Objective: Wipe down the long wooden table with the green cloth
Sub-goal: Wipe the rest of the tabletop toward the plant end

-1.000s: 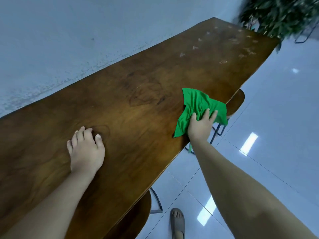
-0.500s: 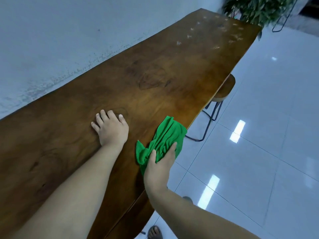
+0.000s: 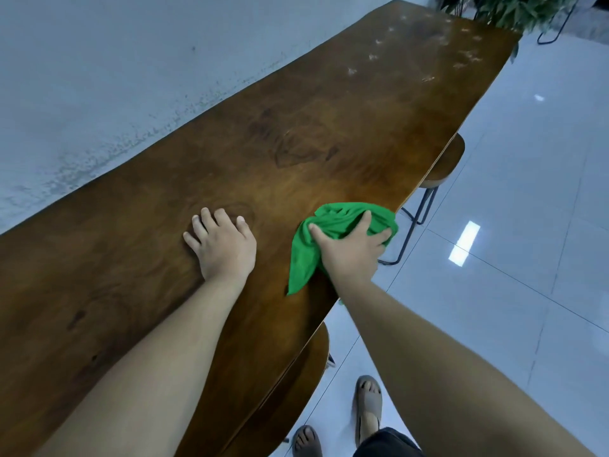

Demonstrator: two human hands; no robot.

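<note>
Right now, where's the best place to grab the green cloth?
Probably the bunched top of the green cloth, from above, just where the right hand presses it flat on the wooden table. The thin tail toward the person hangs loose and would slip.

Two round wooden stools with black metal legs (image 3: 443,166), a leafy green potted plant (image 3: 507,8), glossy white floor tiles (image 3: 527,225), and a scuffed grey wall (image 3: 115,77).

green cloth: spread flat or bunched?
Bunched. The green cloth is crumpled into folds under the right hand at the wooden table edge, one corner trailing toward the person.
</note>
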